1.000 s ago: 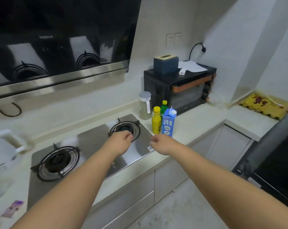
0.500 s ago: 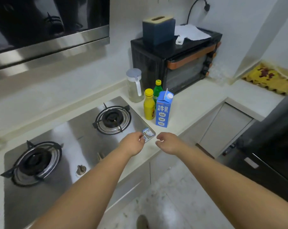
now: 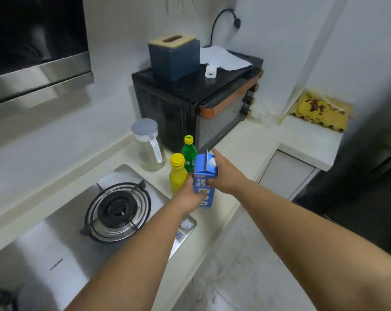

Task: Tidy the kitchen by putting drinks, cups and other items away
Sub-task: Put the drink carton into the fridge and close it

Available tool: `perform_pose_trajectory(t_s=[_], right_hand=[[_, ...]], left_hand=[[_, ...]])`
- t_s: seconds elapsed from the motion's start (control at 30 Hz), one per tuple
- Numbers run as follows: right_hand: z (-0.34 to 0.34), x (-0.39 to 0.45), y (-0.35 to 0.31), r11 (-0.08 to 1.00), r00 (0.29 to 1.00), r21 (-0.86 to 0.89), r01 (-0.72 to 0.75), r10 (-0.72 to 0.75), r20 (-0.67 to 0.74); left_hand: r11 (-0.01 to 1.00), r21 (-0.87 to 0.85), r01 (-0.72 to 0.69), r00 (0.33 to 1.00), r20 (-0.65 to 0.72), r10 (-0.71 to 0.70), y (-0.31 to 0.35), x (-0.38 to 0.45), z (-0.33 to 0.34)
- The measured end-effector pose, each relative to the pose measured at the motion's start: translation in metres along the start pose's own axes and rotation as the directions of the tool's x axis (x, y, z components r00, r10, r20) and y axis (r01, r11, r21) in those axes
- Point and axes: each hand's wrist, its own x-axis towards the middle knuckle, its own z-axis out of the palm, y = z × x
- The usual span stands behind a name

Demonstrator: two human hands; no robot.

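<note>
**Two hands now at the milk carton**

Half a sec ago both hands hung loosely curled over the counter edge, short of the drinks. Now the right hand (image 3: 223,176) wraps the blue gable-top milk carton (image 3: 205,179) from its right side, thumb across the front, index finger pointing out past the top. Left hand (image 3: 188,194) is at the carton's lower left, touching it & the yellow-capped yellow plastic bottle (image 3: 177,173); can't tell if its fingers grip either. Carton looks upright on the pale counter (image 3: 241,140), green soda bottle (image 3: 188,154) just behind. Probably first pickup of the drinks; lift not yet evident.
</note>
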Motion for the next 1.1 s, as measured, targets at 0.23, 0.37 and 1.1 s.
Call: perform_pose_trajectory(t_s=[0.23, 0.37, 1.1], right_hand=[[-0.013, 0.014, 0.035, 0.996, 0.983, -0.047, -0.071, 0.062, -0.174], [-0.034, 0.023, 0.056, 0.981, 0.957, -0.093, -0.168, 0.14, -0.252], [-0.093, -0.072, 0.091, 0.925, 0.928, -0.327, -0.192, 0.062, -0.368]], left_hand=[[0.995, -0.078, -0.062, 0.998, -0.021, 0.061, -0.008, 0.059, 0.037], [0.992, -0.068, -0.108, 0.993, 0.049, 0.111, 0.01, 0.087, 0.06], [0.894, 0.236, 0.38, 0.894, 0.153, -0.421, 0.039, 0.064, 0.092]])
